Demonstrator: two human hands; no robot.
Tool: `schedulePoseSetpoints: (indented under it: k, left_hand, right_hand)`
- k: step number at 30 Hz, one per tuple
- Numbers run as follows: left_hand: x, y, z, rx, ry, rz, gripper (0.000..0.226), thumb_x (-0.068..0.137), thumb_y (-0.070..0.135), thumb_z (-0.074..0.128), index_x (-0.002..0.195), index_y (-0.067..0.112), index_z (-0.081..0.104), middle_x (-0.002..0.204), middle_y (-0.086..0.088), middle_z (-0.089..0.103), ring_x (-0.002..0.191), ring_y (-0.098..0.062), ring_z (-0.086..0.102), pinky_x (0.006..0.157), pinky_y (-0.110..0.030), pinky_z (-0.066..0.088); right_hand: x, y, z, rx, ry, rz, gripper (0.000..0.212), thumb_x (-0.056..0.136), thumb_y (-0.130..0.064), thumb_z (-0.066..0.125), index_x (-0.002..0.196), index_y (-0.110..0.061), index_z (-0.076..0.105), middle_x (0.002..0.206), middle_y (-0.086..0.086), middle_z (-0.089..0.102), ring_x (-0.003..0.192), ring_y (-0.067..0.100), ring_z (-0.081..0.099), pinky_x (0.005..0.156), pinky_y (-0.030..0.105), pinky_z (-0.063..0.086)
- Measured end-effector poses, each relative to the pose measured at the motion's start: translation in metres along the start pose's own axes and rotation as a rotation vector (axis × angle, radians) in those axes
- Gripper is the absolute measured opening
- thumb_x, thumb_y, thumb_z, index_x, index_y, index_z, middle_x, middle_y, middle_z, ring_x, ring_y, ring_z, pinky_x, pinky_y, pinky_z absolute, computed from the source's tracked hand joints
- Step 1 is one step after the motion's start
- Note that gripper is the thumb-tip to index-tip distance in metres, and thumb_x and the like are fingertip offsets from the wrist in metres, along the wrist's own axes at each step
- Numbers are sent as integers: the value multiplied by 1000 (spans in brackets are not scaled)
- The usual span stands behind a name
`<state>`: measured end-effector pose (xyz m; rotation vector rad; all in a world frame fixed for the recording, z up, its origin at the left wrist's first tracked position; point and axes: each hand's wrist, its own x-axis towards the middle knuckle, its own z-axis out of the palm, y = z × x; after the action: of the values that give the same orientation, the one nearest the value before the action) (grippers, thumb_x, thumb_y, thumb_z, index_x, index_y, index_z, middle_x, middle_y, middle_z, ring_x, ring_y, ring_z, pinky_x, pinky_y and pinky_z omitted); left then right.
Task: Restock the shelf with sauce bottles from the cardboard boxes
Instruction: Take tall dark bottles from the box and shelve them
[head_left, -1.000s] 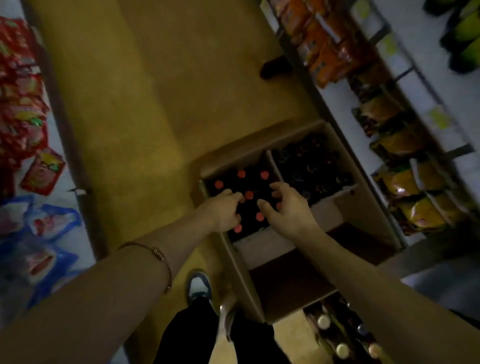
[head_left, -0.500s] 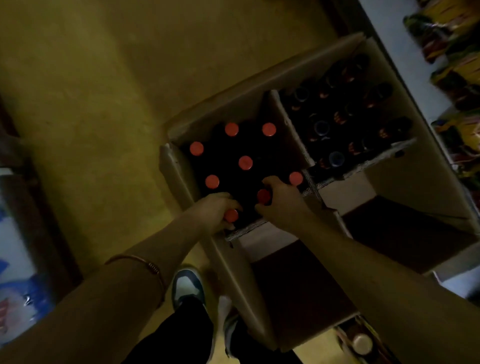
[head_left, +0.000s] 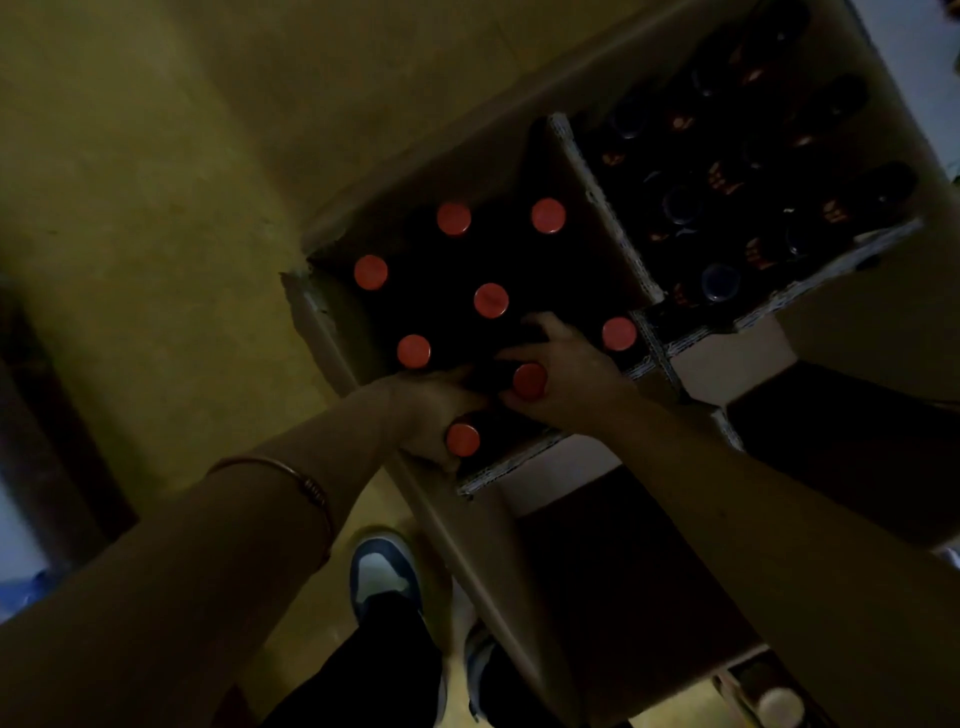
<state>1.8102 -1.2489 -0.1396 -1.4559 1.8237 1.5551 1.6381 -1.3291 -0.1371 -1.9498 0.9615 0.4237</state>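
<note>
Gripping one red-capped bottle each, left hand (head_left: 431, 415) and right hand (head_left: 566, 379) reach inside the cardboard box (head_left: 332, 332).

I see two open cardboard boxes side by side on the floor (head_left: 156, 182): the near box (head_left: 332, 332) on the left holds upright sauce bottles (head_left: 491, 300), and the far box (head_left: 597, 171) to its right holds more bottles (head_left: 719, 280). Both hands reach into the near box's front corner, left hand (head_left: 426, 410) beside right hand (head_left: 566, 374). My shoe (head_left: 382, 571) stands just before the boxes.
</note>
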Motion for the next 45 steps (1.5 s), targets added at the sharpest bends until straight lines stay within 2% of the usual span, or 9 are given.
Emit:
schedulePoseSetpoints:
  k: [3, 8, 17, 23, 25, 28, 34, 40, 45]
  left_hand:
    - [8, -3, 1, 61, 66, 48, 77, 80, 28, 74, 146, 30, 35, 158, -2, 14, 145, -23, 16, 114, -30, 19]
    - [14, -7, 8, 89, 125, 91, 62, 87, 32, 66, 144, 27, 41, 157, -3, 21, 144, -23, 22, 115, -29, 18]
    - [-9, 12, 17, 149, 269, 21, 48, 89, 38, 60, 136, 34, 51, 144, 2, 43, 130, -21, 43, 103, -37, 40]
    - [-41, 31, 23, -274, 476, 85, 25, 83, 36, 71, 101, 18, 69, 120, -2, 54, 111, -15, 52, 97, -20, 39]
    - [-58, 45, 25, -445, 593, 115, 32, 81, 46, 68, 89, 16, 70, 109, 0, 65, 110, -9, 57, 102, -11, 31]
    - [-80, 73, 18, -706, 760, 71, 25, 82, 38, 73, 86, 13, 71, 101, 4, 71, 115, 5, 55, 110, -18, 32]
    - [-124, 120, -34, -824, 969, -23, 24, 83, 31, 72, 74, 9, 70, 75, -2, 70, 76, -13, 67, 73, -31, 52]
    - [-195, 183, -85, -863, 1063, 81, 18, 69, 30, 69, 57, 17, 71, 68, -2, 72, 77, -19, 70, 81, -42, 54]
    - [-264, 248, -114, -846, 1082, 254, 23, 63, 32, 66, 56, 11, 70, 63, -3, 71, 70, -23, 70, 75, -46, 55]
  right_hand:
    - [7, 6, 1, 74, -5, -52, 49, 82, -27, 76, 128, -15, 63, 137, 11, 55, 126, 29, 52, 101, 45, 45]
    - [12, 12, 4, 157, 17, -27, 60, 80, -24, 79, 136, -22, 57, 136, 7, 59, 127, 27, 53, 103, 46, 45]
    - [-14, 1, 2, 198, 166, 35, 33, 83, -28, 75, 114, -19, 71, 110, 4, 71, 106, 22, 65, 93, 37, 51]
    - [-63, -20, -20, 308, 326, 40, 28, 84, -36, 74, 107, -20, 73, 104, -2, 73, 100, 14, 64, 92, 18, 43]
    - [-77, -33, -36, 350, 377, 67, 28, 84, -45, 71, 101, -22, 74, 96, -3, 74, 98, 14, 65, 91, 23, 47]
    - [-98, -57, -64, 499, 487, 72, 33, 86, -44, 69, 84, -13, 75, 80, 7, 73, 80, 13, 66, 78, 28, 52]
    - [-142, -112, -118, 705, 574, 67, 53, 86, -51, 67, 76, 1, 66, 79, 24, 66, 76, 29, 67, 76, 45, 56]
    - [-204, -164, -180, 787, 734, -13, 29, 88, -31, 70, 69, -9, 71, 75, 10, 72, 79, 18, 69, 81, 39, 57]
    - [-278, -214, -236, 749, 875, -151, 35, 89, -26, 69, 59, -9, 67, 65, 5, 69, 64, 12, 67, 68, 22, 52]
